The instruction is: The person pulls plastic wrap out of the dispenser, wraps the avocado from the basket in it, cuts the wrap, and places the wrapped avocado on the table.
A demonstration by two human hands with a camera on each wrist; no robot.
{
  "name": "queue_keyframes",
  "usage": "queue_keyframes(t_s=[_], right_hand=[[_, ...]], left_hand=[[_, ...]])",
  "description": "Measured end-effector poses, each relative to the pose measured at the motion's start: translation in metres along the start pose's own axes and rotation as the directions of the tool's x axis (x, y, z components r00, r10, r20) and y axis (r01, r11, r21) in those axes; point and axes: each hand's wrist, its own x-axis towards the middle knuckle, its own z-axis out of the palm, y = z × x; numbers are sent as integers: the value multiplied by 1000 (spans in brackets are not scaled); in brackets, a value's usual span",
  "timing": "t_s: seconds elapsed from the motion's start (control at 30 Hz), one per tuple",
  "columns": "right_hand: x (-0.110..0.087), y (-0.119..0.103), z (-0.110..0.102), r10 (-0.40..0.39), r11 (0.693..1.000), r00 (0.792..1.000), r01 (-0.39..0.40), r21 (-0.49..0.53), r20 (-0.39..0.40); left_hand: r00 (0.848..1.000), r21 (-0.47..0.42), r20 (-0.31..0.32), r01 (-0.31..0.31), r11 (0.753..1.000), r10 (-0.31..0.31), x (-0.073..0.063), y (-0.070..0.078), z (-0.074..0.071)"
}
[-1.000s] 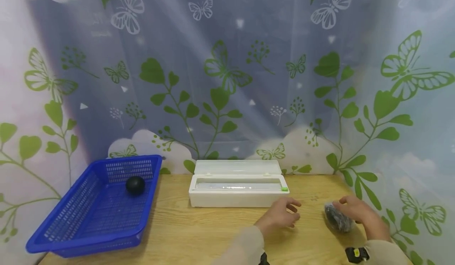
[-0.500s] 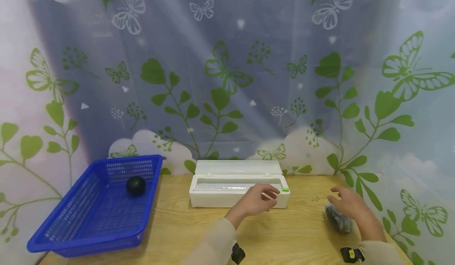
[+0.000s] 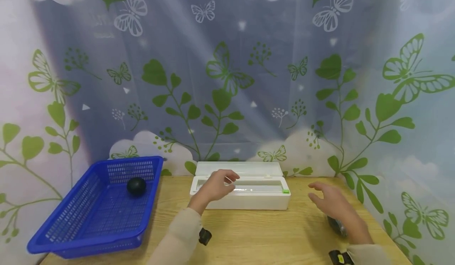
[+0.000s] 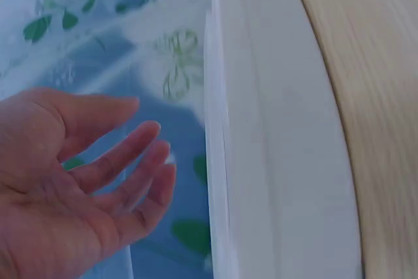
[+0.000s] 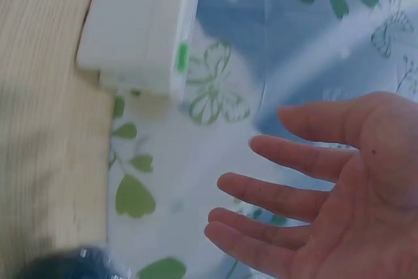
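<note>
A long white plastic-wrap dispenser box lies at the back of the table, its lid raised, with clear film and a green piece at its right end. My left hand hovers over the left part of this box, fingers loosely bent and holding nothing. To the right of the box is my right hand, its fingers relaxed and spread, also without anything in them. A dark round thing in clear film lies on the table, partly hidden behind that hand; only its edge enters the right wrist view.
At the left stands a blue plastic basket with a dark, ball-like thing inside. A printed curtain hangs along the table's back edge and both sides. The table is light wood.
My left hand has moved left, from beside the box's right end to its left part. My right hand has lifted off the film-wrapped thing and shifted left.
</note>
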Motion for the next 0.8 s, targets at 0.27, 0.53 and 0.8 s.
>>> queue_keyframes(t_s=[0.27,0.53,0.8], right_hand=[[5,-26,14,-69,997,998,68,48,14],[13,-44,22,-95,992,994,90,93,45],[26,-55,31,-125,985,990,116,126,69]], left_hand=[[991,115,-104,101,988,-89,-13,-30,-31],[972,155,-79,232,960,-222,-18,-47,-44],[958,207,-97,286,935,-271,-12,-56,-45]])
